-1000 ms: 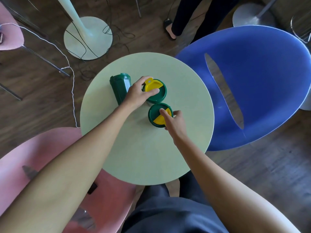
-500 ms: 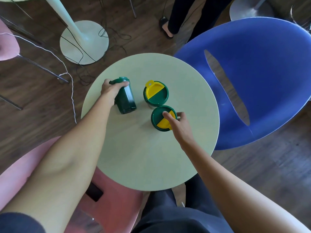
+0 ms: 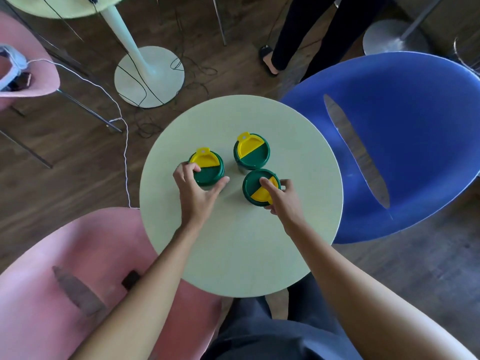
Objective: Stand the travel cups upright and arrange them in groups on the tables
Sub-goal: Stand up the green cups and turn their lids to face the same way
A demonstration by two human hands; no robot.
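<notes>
On the round surface (image 3: 241, 255), both hands gripped upright cups: left hand (image 3: 197, 193) on the left cup (image 3: 207, 168), right hand (image 3: 284, 200) on the near cup (image 3: 259, 188); nudging them toward the third cup (image 3: 251, 152) seemed next.

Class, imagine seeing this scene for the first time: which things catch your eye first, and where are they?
Three green travel cups with yellow-and-green lids stand on the round pale green table. The left hand grips the left cup; the right hand holds the near cup. A bright blue chair fills the right side.
</notes>
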